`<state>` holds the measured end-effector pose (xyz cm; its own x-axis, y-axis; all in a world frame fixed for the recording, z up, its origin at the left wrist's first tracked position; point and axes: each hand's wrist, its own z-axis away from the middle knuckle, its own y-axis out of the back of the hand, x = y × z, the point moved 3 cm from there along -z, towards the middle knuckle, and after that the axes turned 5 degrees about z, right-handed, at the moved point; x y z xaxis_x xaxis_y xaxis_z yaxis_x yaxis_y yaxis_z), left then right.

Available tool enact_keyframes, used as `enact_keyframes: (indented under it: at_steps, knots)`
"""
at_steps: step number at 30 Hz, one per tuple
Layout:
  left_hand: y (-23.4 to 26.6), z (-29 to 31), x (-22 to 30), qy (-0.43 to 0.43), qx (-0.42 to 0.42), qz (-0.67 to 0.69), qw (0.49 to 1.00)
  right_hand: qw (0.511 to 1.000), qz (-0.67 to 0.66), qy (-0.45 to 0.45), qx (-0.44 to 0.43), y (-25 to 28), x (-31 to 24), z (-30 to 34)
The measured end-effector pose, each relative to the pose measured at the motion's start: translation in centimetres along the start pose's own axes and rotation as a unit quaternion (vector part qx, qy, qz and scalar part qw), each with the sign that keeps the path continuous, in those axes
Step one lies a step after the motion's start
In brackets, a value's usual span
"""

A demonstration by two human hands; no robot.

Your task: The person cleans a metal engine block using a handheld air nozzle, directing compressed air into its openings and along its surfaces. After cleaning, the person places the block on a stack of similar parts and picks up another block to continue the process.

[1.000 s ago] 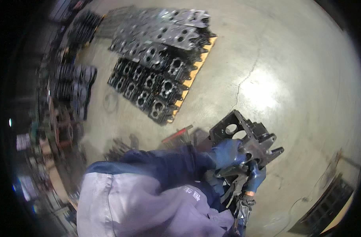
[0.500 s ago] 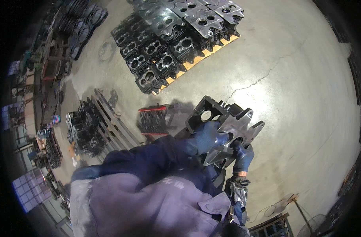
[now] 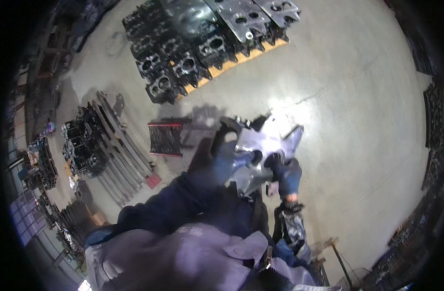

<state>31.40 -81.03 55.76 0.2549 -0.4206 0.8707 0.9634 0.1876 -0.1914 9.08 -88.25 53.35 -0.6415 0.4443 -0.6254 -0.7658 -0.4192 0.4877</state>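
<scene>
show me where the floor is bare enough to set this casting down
Bare concrete floor lies right of the metal casting held in both gloved hands, left hand and right hand, up to the dark parts at the right rim. Crowded: the pallet of castings ahead, the red-edged crate and metal bars to the left.

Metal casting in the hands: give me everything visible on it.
The casting is a grey, bare-metal part with a flat, shiny machined face, several round bores and projecting lugs at its corners. It looks heavy, cast and machined. It is held off the concrete floor, tilted, in front of the person's chest. The gloved left hand grips its left side; the gloved right hand holds its lower right edge. Its underside is hidden.
</scene>
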Motion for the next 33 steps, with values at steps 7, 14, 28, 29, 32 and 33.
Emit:
enact_keyframes:
  at_steps: [7,14,28,29,32,33]
  knots:
    - [6.3,-2.8,0.2,0.014,0.116,0.019,0.993,0.995,0.088,0.046,-0.015,-4.6,-4.7,-6.3]
    - [16.1,-6.3,6.0,0.078,0.089,-0.091,0.989,0.998,0.008,0.001,-0.066,-14.0,-10.0,-10.4]
    - [33.2,-16.9,5.9,-0.075,-0.014,-0.55,0.832,0.859,0.209,0.45,-0.126,-24.8,-31.1,-15.7]
    - [34.2,-17.8,5.7,-0.016,-0.052,-0.57,0.82,0.825,0.23,0.505,-0.105,-26.6,-32.2,-15.9]
    - [36.0,-19.7,4.9,0.014,-0.09,-0.649,0.755,0.78,0.285,0.548,-0.098,-32.1,-33.1,-17.4]
    - [36.4,-20.2,4.3,0.003,-0.102,-0.675,0.73,0.758,0.331,0.554,-0.095,-33.8,-32.8,-18.1]
